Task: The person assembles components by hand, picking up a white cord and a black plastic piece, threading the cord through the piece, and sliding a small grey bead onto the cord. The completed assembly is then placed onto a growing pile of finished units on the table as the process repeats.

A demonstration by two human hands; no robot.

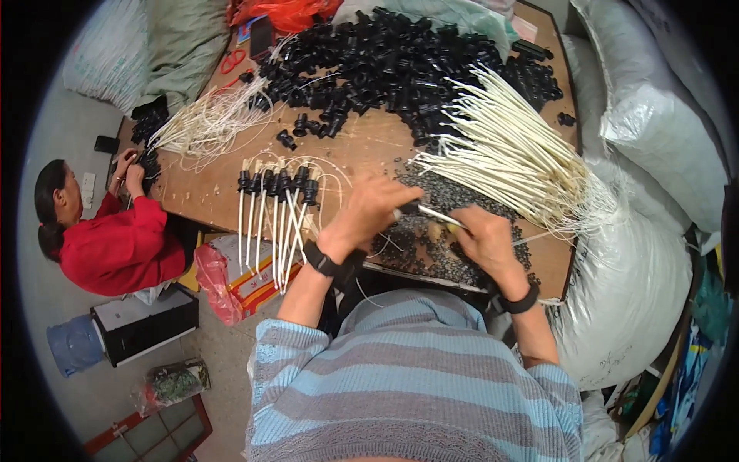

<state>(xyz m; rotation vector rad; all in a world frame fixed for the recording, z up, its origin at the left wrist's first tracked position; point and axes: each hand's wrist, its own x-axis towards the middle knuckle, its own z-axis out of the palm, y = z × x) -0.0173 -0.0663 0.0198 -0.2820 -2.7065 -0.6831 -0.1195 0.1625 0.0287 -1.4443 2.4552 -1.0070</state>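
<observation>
White tube [440,216], black fitting [409,207] at left

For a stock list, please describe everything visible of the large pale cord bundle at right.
The bundle holds many long, thin, cream-white cords, side by side, slanting across the table. Upper-left ends fan out beside black parts; lower-right ends become fine, tangled strands, seemingly reaching the white sack. The material is unclear.

Tabletop [196,189]: brown, wood-like, matt, scuffed. Black fittings [377,65], upper middle of frame: plastic-looking, slight gloss. Pale rods [512,146], right of centre: smooth, satin. Bulging sack [627,289], right side: crinkled plastic, shiny. Red bag [285,11], top: thin glossy plastic. Striped sweater [416,385], lower middle: ribbed knit cloth, matt. Bottle [75,346], lower left: translucent plastic.
</observation>
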